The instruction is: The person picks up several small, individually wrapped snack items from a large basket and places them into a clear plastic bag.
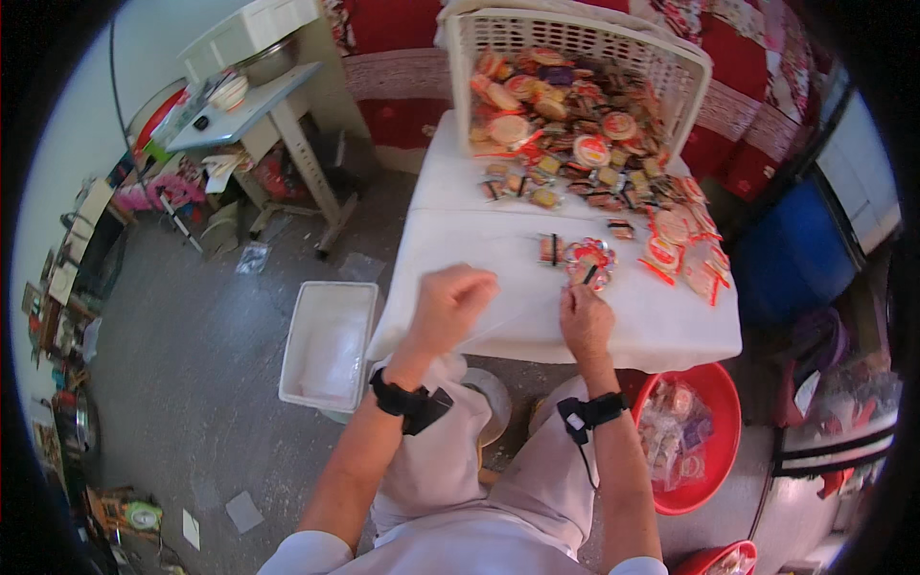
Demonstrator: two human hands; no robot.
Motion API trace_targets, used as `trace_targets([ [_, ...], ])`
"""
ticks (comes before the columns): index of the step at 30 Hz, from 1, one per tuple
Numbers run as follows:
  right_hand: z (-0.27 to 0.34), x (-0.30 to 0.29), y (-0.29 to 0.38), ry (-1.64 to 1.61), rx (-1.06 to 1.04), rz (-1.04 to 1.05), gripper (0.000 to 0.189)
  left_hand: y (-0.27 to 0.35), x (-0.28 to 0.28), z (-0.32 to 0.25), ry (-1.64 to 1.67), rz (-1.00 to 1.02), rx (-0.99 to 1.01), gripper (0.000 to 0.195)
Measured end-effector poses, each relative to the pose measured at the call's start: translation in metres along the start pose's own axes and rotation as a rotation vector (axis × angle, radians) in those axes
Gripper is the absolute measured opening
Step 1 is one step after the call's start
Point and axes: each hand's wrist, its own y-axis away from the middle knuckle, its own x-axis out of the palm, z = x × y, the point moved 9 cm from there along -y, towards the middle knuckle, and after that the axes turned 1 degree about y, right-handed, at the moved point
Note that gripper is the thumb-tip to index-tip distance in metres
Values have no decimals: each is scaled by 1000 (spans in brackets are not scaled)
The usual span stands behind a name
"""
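Note:
My left hand (456, 298) is raised over the front left part of the white-covered table (460, 237), fingers curled and blurred; whether it holds something does not show. A faint, thin pale line runs between the two hands. My right hand (587, 316) pinches the near end of a small wrapped snack packet with a dark band (591, 274). That packet lies against a round cluster with a colourful, shiny edge (600, 253). Just left of the cluster is another small dark-banded packet (551, 249). Round wafer packs with red edges (663, 255) lie to the right.
A white plastic basket (458, 79) lies tipped at the table's back, wrapped snacks (550, 108) spilling out. A white tub (296, 345) stands left of the table. Below its right corner is a red basin (727, 460) holding clear bags. A blue barrel (798, 251) stands right.

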Motion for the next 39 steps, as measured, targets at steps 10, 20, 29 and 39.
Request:
trace_targets([
  [10, -4, 3, -19, 68, 129, 28, 14, 142, -235, 230, -762, -286, -508, 23],
  [20, 2, 0, -14, 18, 197, 28, 11, 312, -198, 378, -1125, 252, -1064, 44],
  [29, -14, -3, -12, 10, 243, 60, 13, 286, -175, 413, -1071, 272, -940, 14],
  [39, 4, -1, -16, -30, 181, 26, 12, 265, -323, 341, -909, -499, -648, 22],
])
